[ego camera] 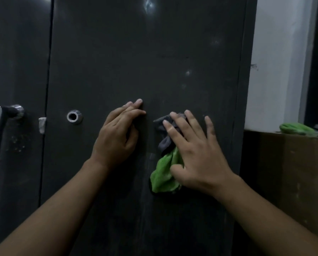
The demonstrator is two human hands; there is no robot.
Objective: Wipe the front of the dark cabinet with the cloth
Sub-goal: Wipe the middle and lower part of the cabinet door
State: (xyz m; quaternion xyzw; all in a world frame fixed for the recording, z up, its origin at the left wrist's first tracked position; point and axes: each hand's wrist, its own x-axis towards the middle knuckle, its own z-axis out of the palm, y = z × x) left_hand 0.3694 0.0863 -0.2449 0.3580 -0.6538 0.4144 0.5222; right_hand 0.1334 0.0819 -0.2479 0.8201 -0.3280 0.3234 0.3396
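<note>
The dark cabinet (117, 52) is seen upright from close by, its matt charcoal front filling most of the view. It is divided by a vertical seam into two doors; a chrome lever handle (4, 117) is fitted on the left door and a round chrome lock ring (74, 116) on the right door. Pale smudges are scattered over the right door's upper part. The cloth (163, 174), green with a grey part, is crumpled and pressed against the right door beneath the spread right hand (197, 154).
</note>
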